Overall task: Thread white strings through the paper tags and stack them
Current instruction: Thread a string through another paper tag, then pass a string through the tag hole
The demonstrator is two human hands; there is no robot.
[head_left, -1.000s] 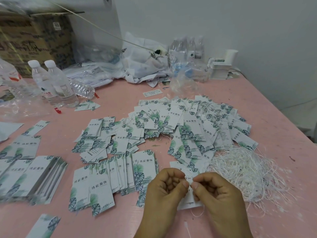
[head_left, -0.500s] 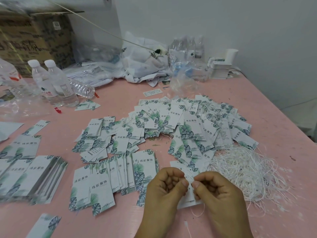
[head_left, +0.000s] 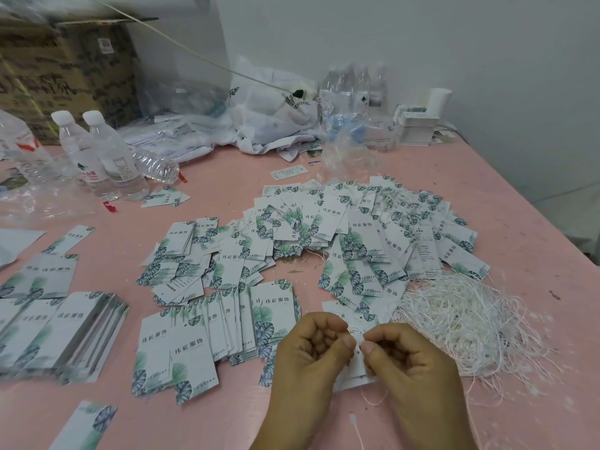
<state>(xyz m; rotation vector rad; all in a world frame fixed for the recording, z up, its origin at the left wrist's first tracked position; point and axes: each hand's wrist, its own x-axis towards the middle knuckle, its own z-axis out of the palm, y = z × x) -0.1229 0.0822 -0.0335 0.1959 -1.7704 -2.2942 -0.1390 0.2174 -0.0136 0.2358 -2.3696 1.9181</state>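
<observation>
At the near edge, the left hand (head_left: 313,349) and right hand (head_left: 406,362) met thumb to thumb, both pinching one paper tag (head_left: 356,368) with a white string (head_left: 373,399) looping out below it. Being thin and limp, the string could well slip back out of the tag's small hole if the pinch loosened. The tag showed a plain white face. Right lay the tangled string pile (head_left: 467,323); beyond, loose leaf-printed tags (head_left: 357,241).

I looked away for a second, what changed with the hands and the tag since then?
Almost nothing. Both hands, left hand and right hand, still pinch the same tag and string at its top. The string pile and tag piles stayed put.
</observation>
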